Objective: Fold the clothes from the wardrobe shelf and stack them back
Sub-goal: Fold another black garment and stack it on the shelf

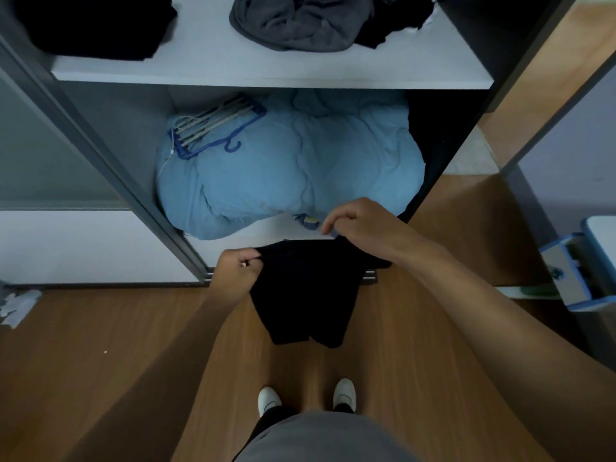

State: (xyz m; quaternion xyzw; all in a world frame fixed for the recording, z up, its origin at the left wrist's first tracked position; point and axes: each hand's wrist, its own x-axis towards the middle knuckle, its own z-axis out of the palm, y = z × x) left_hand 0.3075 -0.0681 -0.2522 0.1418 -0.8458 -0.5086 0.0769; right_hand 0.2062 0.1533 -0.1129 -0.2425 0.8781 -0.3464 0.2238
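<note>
A black garment hangs in the air in front of the wardrobe, above the wooden floor. My left hand pinches its upper left corner. My right hand grips its upper right corner, slightly higher and farther in. On the white wardrobe shelf above lie a folded black pile at the left, a crumpled grey garment in the middle and more black cloth at the right.
A bulky light blue duvet fills the lower compartment, with blue and white hangers on top of it. The wardrobe's grey side panels stand left and right. A blue and white object sits at the right. My white shoes stand on the floor.
</note>
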